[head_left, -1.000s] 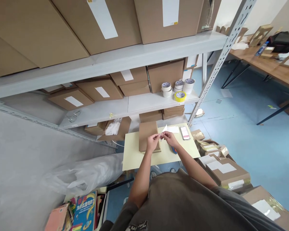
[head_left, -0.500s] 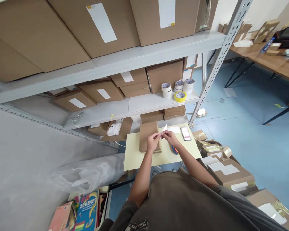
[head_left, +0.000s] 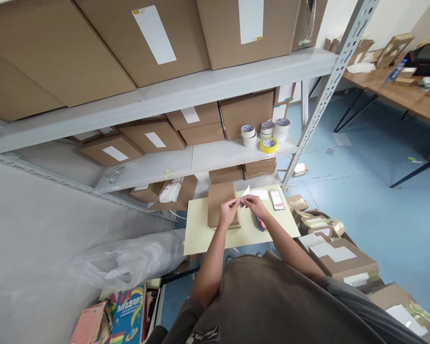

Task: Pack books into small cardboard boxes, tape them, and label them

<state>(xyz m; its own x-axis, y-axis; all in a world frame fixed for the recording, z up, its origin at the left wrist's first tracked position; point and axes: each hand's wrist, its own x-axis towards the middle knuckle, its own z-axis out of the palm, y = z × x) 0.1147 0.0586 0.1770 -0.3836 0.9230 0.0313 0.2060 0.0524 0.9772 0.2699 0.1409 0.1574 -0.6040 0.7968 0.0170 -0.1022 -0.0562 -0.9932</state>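
My left hand (head_left: 229,211) and my right hand (head_left: 254,204) meet over the small pale-yellow table (head_left: 200,241), fingertips pinched together on a small white slip of paper (head_left: 246,191). Its pointed corner sticks up behind the fingers; the rest is mostly hidden. Under and beside my left hand lies a closed brown cardboard box (head_left: 218,200). A blue and orange tool (head_left: 260,223), its kind unclear, rests near my right wrist and is partly covered by the forearm. Behind my right hand are a white sheet (head_left: 261,194) and a phone-like object (head_left: 276,199) with a blurred screen.
A metal shelf rack (head_left: 200,79) with cardboard boxes stands in front. Tape rolls (head_left: 268,144) sit on its middle shelf. Cardboard parcels (head_left: 338,255) are piled on the right. To the left are a clear plastic bag (head_left: 136,258) and some books (head_left: 129,313).
Both hands stay in nearly the same place, fingers still together on the paper slip. The view has shifted very slightly.
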